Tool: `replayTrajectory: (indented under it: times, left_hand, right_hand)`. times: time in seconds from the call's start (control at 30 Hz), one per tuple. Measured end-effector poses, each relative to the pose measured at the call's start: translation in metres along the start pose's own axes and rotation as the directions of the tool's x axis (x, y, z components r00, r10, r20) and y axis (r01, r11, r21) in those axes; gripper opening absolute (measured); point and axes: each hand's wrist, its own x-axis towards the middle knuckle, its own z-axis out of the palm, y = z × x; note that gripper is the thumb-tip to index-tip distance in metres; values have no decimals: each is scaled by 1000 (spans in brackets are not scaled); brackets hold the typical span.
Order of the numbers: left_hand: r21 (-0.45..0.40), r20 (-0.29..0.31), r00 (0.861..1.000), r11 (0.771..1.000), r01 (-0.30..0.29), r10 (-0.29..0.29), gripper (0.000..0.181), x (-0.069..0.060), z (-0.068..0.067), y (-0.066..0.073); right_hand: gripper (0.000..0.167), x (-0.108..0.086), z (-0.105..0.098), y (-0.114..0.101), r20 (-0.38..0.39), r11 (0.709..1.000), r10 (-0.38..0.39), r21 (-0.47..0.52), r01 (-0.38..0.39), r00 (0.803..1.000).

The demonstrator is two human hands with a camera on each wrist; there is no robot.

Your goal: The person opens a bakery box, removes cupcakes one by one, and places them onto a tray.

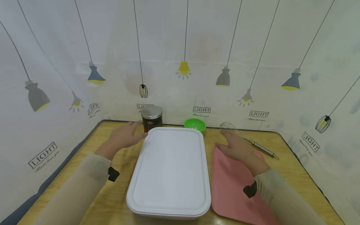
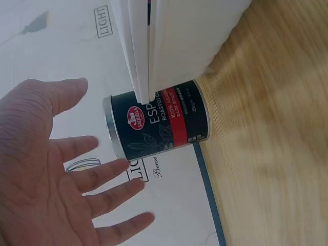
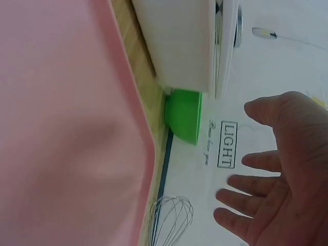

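A white lidded box (image 1: 172,172) stands in the middle of the wooden table. My left hand (image 1: 123,137) hovers beside its far left corner, fingers spread and holding nothing. Just beyond that hand is a dark coffee tin (image 2: 159,120) with a red band and a metal lid, partly hidden by the box. On the other side, my right hand (image 1: 239,150) is held above a pink tray or board (image 1: 230,187), its fingers extended and nothing in them. In the right wrist view the thumb points toward the box, with a gap between.
A green bowl (image 1: 195,124) sits behind the box, near the table's back edge. Partly behind my right hand lies a wire whisk (image 1: 262,148) with a metal handle. A white curtain (image 1: 163,37) printed with lamps surrounds the table (image 1: 112,193).
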Motion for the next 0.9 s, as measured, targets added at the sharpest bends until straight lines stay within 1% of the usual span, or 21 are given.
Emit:
replayTrajectory:
  times: [0.07, 0.13, 0.23, 0.27, 0.33, 0.43, 0.5, 0.57, 0.67, 0.7, 0.8, 0.9]
  left_hand:
    - [-57, 15, 1000, 998, -19, 20, 75, -3, 3, 0]
    - [-107, 28, 999, 993, -40, 43, 66, -6, 6, 0]
    - [-163, 57, 997, 986, -38, 48, 58, -10, 11, 2]
    - [-189, 73, 996, 982, -30, 45, 56, -12, 12, 3]
    - [-246, 114, 993, 969, 10, 18, 54, -16, 15, 7]
    - [-329, 178, 984, 941, 72, -13, 48, -21, 19, 13]
    - [-366, 202, 979, 925, 105, -31, 43, -24, 21, 17]
    - [-383, 205, 978, 916, 119, -41, 39, -26, 24, 20]
    - [-399, 194, 980, 908, 130, -55, 35, -28, 26, 22]
    - [-402, 189, 980, 906, 132, -58, 34, -28, 27, 22]
    - [-405, 179, 982, 905, 129, -60, 32, -29, 27, 22]
    - [-398, 172, 983, 909, 126, -61, 31, -29, 27, 23]
  right_hand:
    - [68, -2, 3, -5, 10, 999, -6, 45, 6, 1000]
    - [64, -5, 5, -11, 37, 995, -7, 102, 3, 999]
    - [58, -11, 8, -21, 86, 982, 9, 187, -25, 996]
    - [55, -12, 10, -23, 101, 977, 11, 211, -32, 995]
    - [49, -15, 13, -27, 135, 965, 23, 258, -57, 991]
    - [44, -18, 19, -32, 171, 942, 27, 326, -83, 985]
    - [43, -19, 23, -34, 191, 916, 25, 388, -99, 981]
    - [43, -20, 27, -36, 200, 886, 20, 450, -110, 980]
    - [41, -20, 30, -39, 216, 828, 8, 546, -128, 976]
    - [39, -20, 31, -40, 221, 814, 9, 565, -135, 975]
    - [36, -20, 32, -43, 227, 792, 13, 592, -149, 974]
    - [34, -20, 32, -46, 228, 793, 28, 588, -160, 973]
